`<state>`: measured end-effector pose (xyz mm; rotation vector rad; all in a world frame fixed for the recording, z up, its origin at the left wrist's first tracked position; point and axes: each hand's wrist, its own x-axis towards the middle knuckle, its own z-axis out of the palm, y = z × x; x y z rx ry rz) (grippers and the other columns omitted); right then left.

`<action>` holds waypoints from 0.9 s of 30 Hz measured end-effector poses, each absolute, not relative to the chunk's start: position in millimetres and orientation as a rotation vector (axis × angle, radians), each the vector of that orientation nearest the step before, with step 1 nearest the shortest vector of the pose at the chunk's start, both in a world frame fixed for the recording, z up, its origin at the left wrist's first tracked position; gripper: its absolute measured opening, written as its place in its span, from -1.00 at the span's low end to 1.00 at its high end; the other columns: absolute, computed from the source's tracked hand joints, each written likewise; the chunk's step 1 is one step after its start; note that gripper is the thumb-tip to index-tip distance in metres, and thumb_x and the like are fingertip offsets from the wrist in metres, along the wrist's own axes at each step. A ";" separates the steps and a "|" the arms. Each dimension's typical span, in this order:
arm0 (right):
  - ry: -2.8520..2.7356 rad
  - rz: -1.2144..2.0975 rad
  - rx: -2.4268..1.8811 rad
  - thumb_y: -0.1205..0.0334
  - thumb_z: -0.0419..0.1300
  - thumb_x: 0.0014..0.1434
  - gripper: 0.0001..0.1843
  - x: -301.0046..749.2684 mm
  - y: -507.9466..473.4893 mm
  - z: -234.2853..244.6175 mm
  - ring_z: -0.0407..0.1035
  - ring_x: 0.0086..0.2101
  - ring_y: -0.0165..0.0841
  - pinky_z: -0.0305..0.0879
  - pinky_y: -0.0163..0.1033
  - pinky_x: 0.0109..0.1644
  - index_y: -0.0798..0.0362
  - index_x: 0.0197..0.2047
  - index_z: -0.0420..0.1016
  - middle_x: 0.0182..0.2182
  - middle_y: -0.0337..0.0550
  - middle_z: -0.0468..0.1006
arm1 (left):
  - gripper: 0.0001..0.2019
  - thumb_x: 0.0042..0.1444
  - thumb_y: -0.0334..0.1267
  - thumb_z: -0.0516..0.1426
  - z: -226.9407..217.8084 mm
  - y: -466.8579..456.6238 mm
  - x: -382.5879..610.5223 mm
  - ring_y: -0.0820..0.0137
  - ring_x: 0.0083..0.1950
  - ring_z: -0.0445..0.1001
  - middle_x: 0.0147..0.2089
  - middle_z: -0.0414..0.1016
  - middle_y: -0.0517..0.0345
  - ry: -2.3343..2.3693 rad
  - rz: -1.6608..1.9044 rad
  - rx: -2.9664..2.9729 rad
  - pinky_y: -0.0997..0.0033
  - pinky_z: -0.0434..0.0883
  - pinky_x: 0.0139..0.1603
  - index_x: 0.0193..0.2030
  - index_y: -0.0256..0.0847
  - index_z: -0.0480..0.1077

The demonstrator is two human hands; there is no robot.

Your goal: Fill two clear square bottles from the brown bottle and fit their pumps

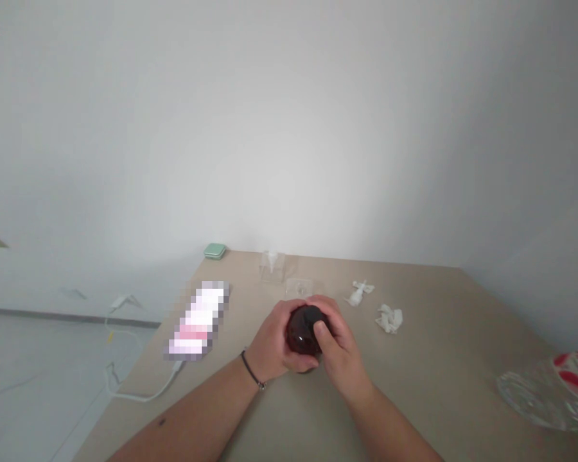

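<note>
Both my hands close around a small dark, rounded, glossy object (302,332) held just above the beige table (438,385). My left hand (270,343) wraps it from the left, with a thin dark band at the wrist. My right hand (340,343) covers it from the right, thumb pressed on its top. What the object is I cannot make out.
A mint green case (214,251) lies at the table's far left corner. Clear plastic pieces (272,266) stand behind my hands. Two crumpled white tissues (389,318) lie to the right. A clear bottle with red label (559,388) is at the right edge. A white cable (139,393) hangs off the left side.
</note>
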<state>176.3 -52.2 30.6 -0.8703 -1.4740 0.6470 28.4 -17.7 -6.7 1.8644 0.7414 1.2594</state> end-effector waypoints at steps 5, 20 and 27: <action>-1.481 0.687 -0.884 -0.04 0.16 0.27 -0.69 178.5 -50.6 34.4 0.38 0.06 -0.17 0.30 0.00 0.19 -0.11 -0.02 0.56 -0.02 -0.08 0.53 | -0.10 -0.28 0.28 0.36 -4.2 -19.2 28.0 0.05 0.08 0.45 0.09 0.43 -0.07 0.754 1.271 1.881 0.00 0.36 0.14 0.17 -0.13 0.27; -0.924 0.723 -1.125 0.05 0.48 -0.14 -0.57 268.7 -23.2 50.1 0.54 -0.35 -0.27 0.40 -0.15 -0.21 -0.01 -0.28 0.42 -0.38 -0.16 0.66 | -0.08 -0.23 0.29 0.35 -11.2 -19.0 25.0 0.02 0.10 0.44 0.10 0.39 -0.10 0.734 1.251 1.886 -0.07 0.33 0.19 0.22 -0.13 0.21; -1.386 0.229 -1.648 -0.08 0.24 0.06 -0.62 305.0 -21.9 36.3 0.43 -0.44 -0.27 0.28 -0.20 -0.38 0.05 -0.22 0.57 -0.43 -0.11 0.60 | -0.07 -0.23 0.31 0.34 -12.4 -18.4 25.0 0.02 0.09 0.45 0.09 0.39 -0.10 0.708 1.263 1.893 -0.07 0.35 0.18 0.22 -0.13 0.21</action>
